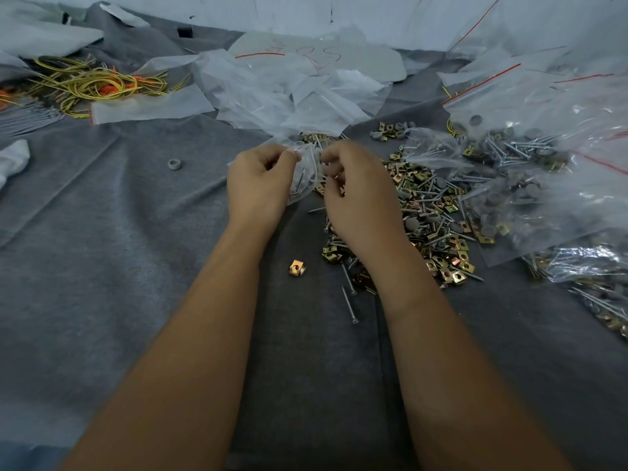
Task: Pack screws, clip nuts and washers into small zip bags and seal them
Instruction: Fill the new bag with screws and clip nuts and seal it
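The left hand (260, 180) pinches the top edge of a small zip bag (306, 171) holding screws, above the grey cloth (136, 266). The right hand (356, 195), fingers curled, grips its other side, left of the loose hardware pile (431, 226).

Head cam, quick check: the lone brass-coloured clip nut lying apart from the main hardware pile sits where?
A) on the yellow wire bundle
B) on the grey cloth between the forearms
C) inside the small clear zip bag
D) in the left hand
B: the lone brass-coloured clip nut lies bare on the grey cloth between the two forearms, left of the main hardware pile.
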### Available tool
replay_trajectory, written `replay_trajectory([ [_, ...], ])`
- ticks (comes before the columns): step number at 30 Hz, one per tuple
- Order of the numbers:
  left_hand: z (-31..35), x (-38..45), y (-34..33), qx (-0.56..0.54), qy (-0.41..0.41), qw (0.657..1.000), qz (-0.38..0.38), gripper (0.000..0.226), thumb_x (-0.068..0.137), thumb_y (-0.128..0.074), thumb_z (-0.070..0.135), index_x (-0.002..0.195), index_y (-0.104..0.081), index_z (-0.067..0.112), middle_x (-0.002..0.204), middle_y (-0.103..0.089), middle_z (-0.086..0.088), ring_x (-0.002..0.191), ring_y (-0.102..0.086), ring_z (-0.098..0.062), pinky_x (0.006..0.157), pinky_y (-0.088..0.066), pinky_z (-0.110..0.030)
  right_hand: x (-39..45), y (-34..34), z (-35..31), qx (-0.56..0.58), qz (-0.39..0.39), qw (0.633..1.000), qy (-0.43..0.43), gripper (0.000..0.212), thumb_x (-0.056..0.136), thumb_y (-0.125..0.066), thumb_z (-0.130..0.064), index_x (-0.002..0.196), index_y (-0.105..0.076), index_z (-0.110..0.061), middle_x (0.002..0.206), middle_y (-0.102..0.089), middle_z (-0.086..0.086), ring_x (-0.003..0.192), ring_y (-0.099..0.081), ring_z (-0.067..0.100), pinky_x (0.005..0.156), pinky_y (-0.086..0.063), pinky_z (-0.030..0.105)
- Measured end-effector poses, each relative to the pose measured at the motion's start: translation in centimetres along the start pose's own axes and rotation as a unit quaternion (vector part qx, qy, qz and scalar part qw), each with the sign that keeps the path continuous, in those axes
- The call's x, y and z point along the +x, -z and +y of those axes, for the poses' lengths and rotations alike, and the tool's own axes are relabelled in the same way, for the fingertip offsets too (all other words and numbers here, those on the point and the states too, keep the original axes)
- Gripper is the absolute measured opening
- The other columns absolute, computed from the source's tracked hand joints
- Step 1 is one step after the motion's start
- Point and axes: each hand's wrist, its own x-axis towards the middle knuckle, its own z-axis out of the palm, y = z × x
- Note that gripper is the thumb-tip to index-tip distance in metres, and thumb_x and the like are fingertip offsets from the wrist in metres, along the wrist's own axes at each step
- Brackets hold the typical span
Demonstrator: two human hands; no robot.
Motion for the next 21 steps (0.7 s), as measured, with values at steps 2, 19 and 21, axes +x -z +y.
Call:
replay_trajectory([
  [2, -0.14, 0.18, -0.02, 0.001, 0.010, 1.000, 0.017, 0.032, 0.089, -0.058, 0.020, 0.083, -0.065, -0.010, 0.059, -0.047, -0.015, 0.054, -0.036, -0.011, 0.051, -0.028, -0.028, 0.00, 0.06, 0.27, -0.036, -0.017, 0.999, -0.009, 0.017, 0.086, -0.058, -0.005, 0.099, -0.065, -0.013, 0.099, -0.061, 0.002, 0.096, -0.054, 0.020, 0.081, -0.046, 0.036],
  [19, -0.22, 0.27, -0.11, -0.001, 0.029, 0.999, 0.035, 0.023, 0.089, -0.059, 0.017, 0.081, -0.071, -0.001, 0.050, -0.044, 0.003, 0.046, -0.034, -0.005, 0.047, -0.030, -0.023, -0.20, -0.72, 0.88, -0.169, -0.107, 0.978, 0.053, 0.011, 0.093, -0.054, -0.010, 0.102, -0.061, -0.014, 0.109, -0.061, 0.005, 0.103, -0.045, 0.023, 0.081, -0.029, 0.031],
  [21, -0.20, 0.24, -0.11, 0.003, 0.028, 0.999, 0.031, 0.022, 0.089, -0.059, 0.018, 0.081, -0.073, 0.003, 0.049, -0.047, 0.008, 0.046, -0.036, -0.003, 0.046, -0.031, -0.019, 0.00, -0.77, 1.03, -0.121, -0.073, 0.990, 0.025, 0.013, 0.093, -0.054, -0.006, 0.103, -0.060, -0.012, 0.105, -0.060, 0.005, 0.097, -0.048, 0.021, 0.079, -0.033, 0.029],
])
